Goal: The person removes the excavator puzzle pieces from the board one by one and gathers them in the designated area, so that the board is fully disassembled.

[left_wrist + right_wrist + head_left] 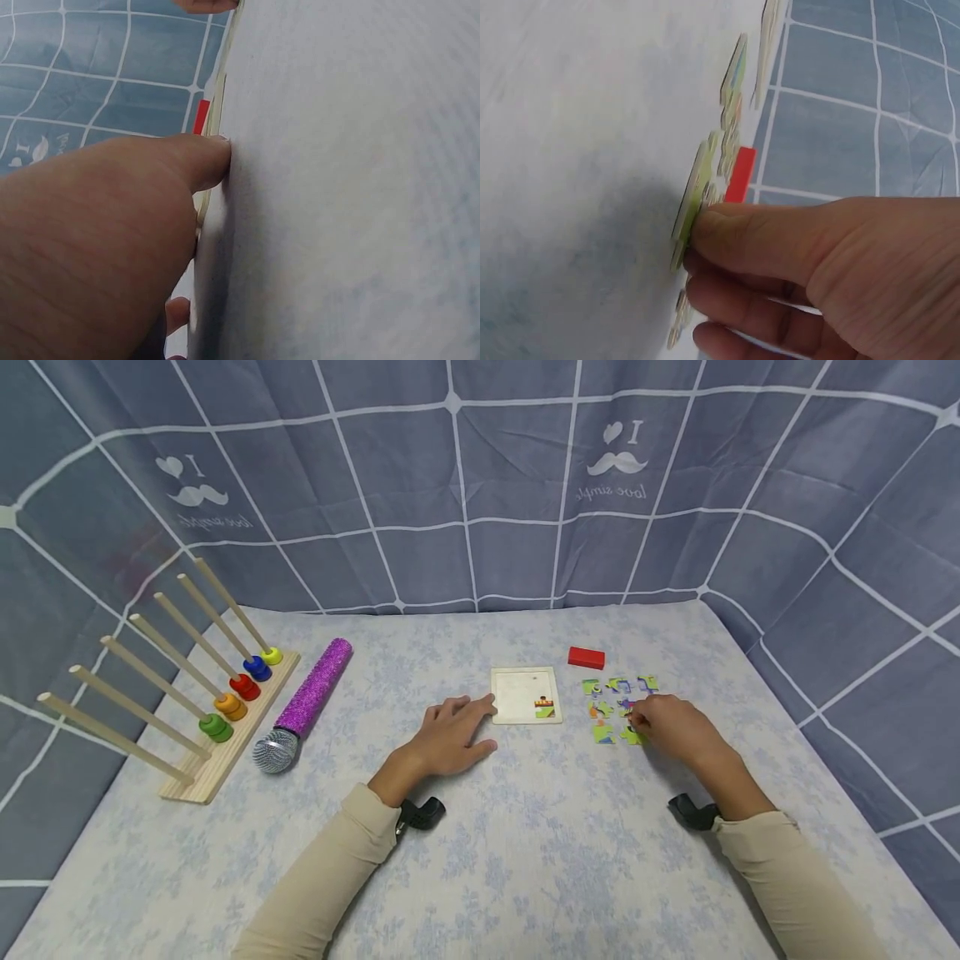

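Note:
My left hand [450, 739] lies with fingers extended, the index fingertip at the left edge of a small square wooden puzzle tray [517, 695]. In the left wrist view the left thumb [202, 161] rests by the table surface. One red and green puzzle piece [545, 707] sits in the tray's lower right corner. To the right, my right hand [671, 727] is over several loose jigsaw pieces [602, 710], fingers curled, thumb and fingertips pinching at a puzzle piece. A green piece [694, 187] shows close by the right thumb in the right wrist view. The hand hides part of this group.
A red block [587, 657] lies behind the loose pieces. At left are a purple glittery microphone [313, 689] and a wooden peg stand [225, 743] with colored rings. A grey-blue checked curtain [517, 485] surrounds the table at the back and sides.

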`<state>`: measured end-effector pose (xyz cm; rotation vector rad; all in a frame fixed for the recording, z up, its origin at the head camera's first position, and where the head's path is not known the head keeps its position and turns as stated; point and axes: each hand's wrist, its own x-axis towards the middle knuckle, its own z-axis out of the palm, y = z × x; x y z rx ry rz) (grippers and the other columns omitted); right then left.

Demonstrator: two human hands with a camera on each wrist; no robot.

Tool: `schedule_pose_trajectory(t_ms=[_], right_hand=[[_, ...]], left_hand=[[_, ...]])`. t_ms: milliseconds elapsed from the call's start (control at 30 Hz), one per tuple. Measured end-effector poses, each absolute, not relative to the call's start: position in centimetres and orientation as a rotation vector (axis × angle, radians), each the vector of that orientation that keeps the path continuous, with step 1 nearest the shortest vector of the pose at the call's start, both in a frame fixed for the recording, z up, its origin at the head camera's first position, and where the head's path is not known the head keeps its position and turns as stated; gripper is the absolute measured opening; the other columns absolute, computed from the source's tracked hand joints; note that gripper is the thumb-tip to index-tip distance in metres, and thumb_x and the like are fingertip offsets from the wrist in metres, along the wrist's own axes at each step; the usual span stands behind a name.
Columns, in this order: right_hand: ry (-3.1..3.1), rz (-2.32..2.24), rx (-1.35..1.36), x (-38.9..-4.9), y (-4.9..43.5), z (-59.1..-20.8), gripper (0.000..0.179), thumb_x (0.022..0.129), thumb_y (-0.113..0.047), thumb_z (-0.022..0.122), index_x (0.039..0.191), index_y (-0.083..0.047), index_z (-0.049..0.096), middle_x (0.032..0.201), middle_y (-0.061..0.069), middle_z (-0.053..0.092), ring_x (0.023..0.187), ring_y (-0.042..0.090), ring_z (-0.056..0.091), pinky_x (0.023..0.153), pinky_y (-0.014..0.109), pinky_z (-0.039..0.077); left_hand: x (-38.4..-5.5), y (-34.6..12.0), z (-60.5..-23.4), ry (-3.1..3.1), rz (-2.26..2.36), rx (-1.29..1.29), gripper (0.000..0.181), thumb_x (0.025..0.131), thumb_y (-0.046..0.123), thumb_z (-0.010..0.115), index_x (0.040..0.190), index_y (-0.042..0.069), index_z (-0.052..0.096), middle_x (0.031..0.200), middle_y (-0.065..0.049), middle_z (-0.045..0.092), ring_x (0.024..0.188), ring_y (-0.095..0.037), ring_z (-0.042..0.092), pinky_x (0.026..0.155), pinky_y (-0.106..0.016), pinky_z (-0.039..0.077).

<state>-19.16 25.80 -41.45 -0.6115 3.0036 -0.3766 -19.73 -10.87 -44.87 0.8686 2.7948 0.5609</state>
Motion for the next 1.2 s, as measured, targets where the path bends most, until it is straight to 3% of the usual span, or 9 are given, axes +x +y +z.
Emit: schedule_pose_trajectory(t_ms=[100, 167, 300, 433, 667, 1000, 1200], right_hand=[[3.053, -0.325, -0.607, -18.9, 25.3, -41.0, 0.016, 0.095, 0.002, 0.066, 0.082, -0.007, 0.064, 0.076, 0.002, 0.056, 0.067, 0.019, 0.048, 0.057, 0.035, 0.040], [3.086, -0.326, -0.628, -19.0, 24.4, -40.6, 0.004, 0.095, -0.001, 0.066, 0.094, -0.004, 0.069, 0.083, 0.005, 0.061, 0.070, 0.020, 0.053, 0.058, 0.038, 0.044], [3.036, -0.473, -0.785, -20.0, 21.1, -40.0, 0.027, 0.095, -0.008, 0.069, 0.121, 0.000, 0.068, 0.103, 0.011, 0.068, 0.088, 0.026, 0.063, 0.073, 0.045, 0.052], [2.914, -0.494, -0.949, -21.6, 17.1, -40.4, 0.041, 0.092, -0.017, 0.076, 0.127, 0.001, 0.066, 0.114, 0.014, 0.065, 0.099, 0.028, 0.061, 0.086, 0.046, 0.050], [2.814, -0.364, -0.893, -23.5, 14.6, -41.4, 0.029, 0.086, -0.013, 0.083, 0.108, -0.003, 0.066, 0.098, 0.008, 0.055, 0.085, 0.023, 0.050, 0.075, 0.037, 0.045], [2.672, -0.689, -0.698, -24.4, 15.3, -41.3, 0.050, 0.083, -0.008, 0.085, 0.124, 0.009, 0.062, 0.105, 0.014, 0.062, 0.095, 0.027, 0.057, 0.089, 0.043, 0.048], [2.677, -0.668, -0.760, -24.6, 15.3, -41.4, 0.043, 0.081, -0.008, 0.086, 0.117, 0.005, 0.065, 0.102, 0.011, 0.061, 0.096, 0.027, 0.054, 0.088, 0.041, 0.046]], left_hand=[[-19.7, -10.9, -44.7, 2.789, 0.564, 0.865, 0.055, 0.104, 0.042, 0.053, 0.152, 0.019, 0.040, 0.165, -0.004, 0.026, 0.148, -0.035, 0.023, 0.108, -0.061, 0.019], [-19.7, -10.9, -44.6, 2.789, 0.558, 0.858, 0.055, 0.104, 0.042, 0.053, 0.152, 0.019, 0.039, 0.165, -0.004, 0.025, 0.148, -0.035, 0.023, 0.109, -0.061, 0.020], [-19.7, -11.0, -44.4, 2.794, 0.543, 0.834, 0.055, 0.105, 0.043, 0.052, 0.153, 0.020, 0.038, 0.166, -0.003, 0.025, 0.148, -0.034, 0.022, 0.109, -0.060, 0.019], [-19.8, -11.1, -44.4, 2.793, 0.530, 0.824, 0.055, 0.105, 0.044, 0.051, 0.154, 0.021, 0.037, 0.166, -0.002, 0.023, 0.149, -0.033, 0.021, 0.110, -0.060, 0.018], [-19.7, -10.8, -44.6, 2.788, 0.538, 0.823, 0.057, 0.106, 0.043, 0.051, 0.156, 0.021, 0.036, 0.165, -0.001, 0.026, 0.149, -0.033, 0.021, 0.110, -0.060, 0.019], [-19.7, -10.5, -44.4, 2.794, 0.526, 0.823, 0.058, 0.105, 0.043, 0.052, 0.156, 0.022, 0.035, 0.163, -0.002, 0.030, 0.148, -0.033, 0.023, 0.110, -0.059, 0.019], [-19.6, -10.6, -44.6, 2.797, 0.522, 0.812, 0.058, 0.105, 0.044, 0.051, 0.156, 0.023, 0.035, 0.164, -0.001, 0.029, 0.148, -0.032, 0.023, 0.110, -0.059, 0.019]])
